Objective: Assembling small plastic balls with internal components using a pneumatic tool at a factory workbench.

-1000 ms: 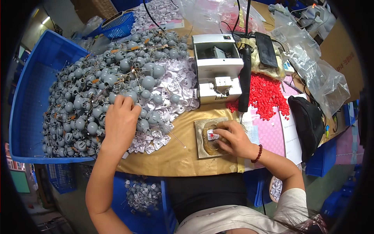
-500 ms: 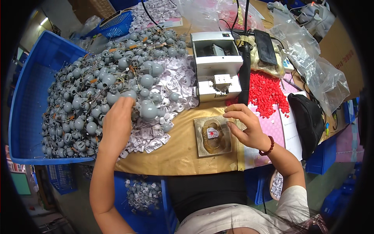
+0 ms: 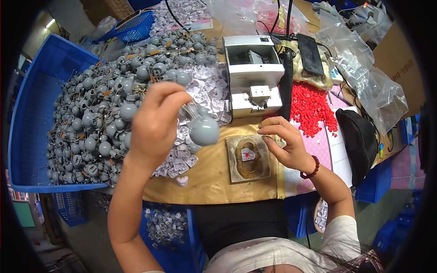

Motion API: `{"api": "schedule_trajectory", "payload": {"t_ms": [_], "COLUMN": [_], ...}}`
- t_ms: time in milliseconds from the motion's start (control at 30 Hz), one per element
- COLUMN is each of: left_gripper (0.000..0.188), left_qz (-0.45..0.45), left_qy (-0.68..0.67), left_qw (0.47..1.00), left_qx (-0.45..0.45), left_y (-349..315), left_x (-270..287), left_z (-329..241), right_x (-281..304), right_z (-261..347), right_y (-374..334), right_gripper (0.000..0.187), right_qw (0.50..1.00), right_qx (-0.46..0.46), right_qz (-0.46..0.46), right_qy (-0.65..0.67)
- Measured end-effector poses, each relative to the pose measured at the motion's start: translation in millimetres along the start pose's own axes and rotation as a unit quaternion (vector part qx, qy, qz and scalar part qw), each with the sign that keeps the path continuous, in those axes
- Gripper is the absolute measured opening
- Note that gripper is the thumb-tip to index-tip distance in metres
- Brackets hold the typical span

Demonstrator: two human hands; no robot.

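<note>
My left hand [image 3: 157, 125] is closed in a pinch on the wires of a grey ball-shaped part [image 3: 204, 130], which hangs in the air in front of the white plastic pieces [image 3: 207, 88]. My right hand [image 3: 287, 143] is raised beside a square metal fixture block [image 3: 234, 175], thumb and fingers curved and apart, with nothing seen between them. Inside the block's rounded recess lies a small white plate [image 3: 248, 154] with a red piece [image 3: 247, 155] on it.
A heap of grey ball parts [image 3: 91, 144] spills from a large blue bin [image 3: 27, 132] on the left. Behind the block stands a white machine [image 3: 255, 69]. Small red pieces [image 3: 312, 109], a phone [image 3: 310, 53] and a black pouch [image 3: 358, 145] are at the right.
My left hand has lifted a grey ball part from the heap and moved right with it. One white piece now lies near the table's front edge. The right hand has barely moved.
</note>
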State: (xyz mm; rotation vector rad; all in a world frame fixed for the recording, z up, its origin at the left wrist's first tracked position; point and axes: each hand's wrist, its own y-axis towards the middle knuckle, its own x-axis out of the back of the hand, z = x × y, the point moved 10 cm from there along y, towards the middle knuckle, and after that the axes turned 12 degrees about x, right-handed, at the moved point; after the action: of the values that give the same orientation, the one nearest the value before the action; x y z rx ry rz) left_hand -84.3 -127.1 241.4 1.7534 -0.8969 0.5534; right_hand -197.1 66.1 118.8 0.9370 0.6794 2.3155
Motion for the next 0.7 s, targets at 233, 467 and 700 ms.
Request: {"api": "schedule_trajectory", "payload": {"t_ms": [233,467,700], "left_gripper": [0.028,0.025,0.014], "left_qz": [0.095,0.263,0.134], "left_qy": [0.104,0.106,-0.488], "left_qw": [0.987,0.953,0.775], "left_qx": [0.081,0.108,0.380], "left_y": [-27,-67,-103], "left_x": [-39,-74,-45], "left_z": [34,33,53], "right_x": [2,-3,-11], "right_z": [-3,9,19], "right_y": [-3,16,28], "right_gripper": [0.023,0.024,0.025], "right_qw": [1.000,0.999,0.997], "right_qx": [0.001,0.031,0.066], "right_qz": [-0.005,-0.023,-0.011], "right_qy": [0.005,0.022,0.023]}}
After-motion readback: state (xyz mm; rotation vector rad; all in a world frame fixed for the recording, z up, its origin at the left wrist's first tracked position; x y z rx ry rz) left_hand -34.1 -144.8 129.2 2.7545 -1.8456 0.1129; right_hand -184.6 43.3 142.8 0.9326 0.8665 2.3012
